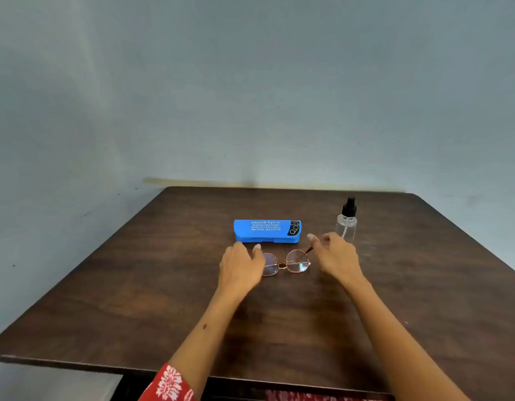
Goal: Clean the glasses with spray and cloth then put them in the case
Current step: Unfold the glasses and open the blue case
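Your left hand [241, 263] sits at the left end of the glasses [286, 263], palm down, fingers curled over the left lens edge. It covers that end of the frame, so I can't tell whether it actually grips the frame or just rests on it. A red patterned sleeve [169, 384] shows at the bottom edge on that arm.

The glasses lie on the dark wood table [105, 299], round lenses, thin metal frame, between your two hands. They're out of the case, near the table's middle, just in front of the case.

The blue case [266, 230] is behind the glasses, lid down, lying flat, long side toward you. White print on top, too blurred to read fully.

Your right hand [335, 253] is at the right end of the glasses, fingers loosely bent, thumb and index finger near the right temple arm, which angles up from the lens. Contact looks likely, but a closed pinch isn't clear.

The spray bottle [346, 222] stands upright right of the case, clear body, black pump top, just behind your right hand, partly hidden by it.

The wall [250, 82] behind is plain blue-grey.
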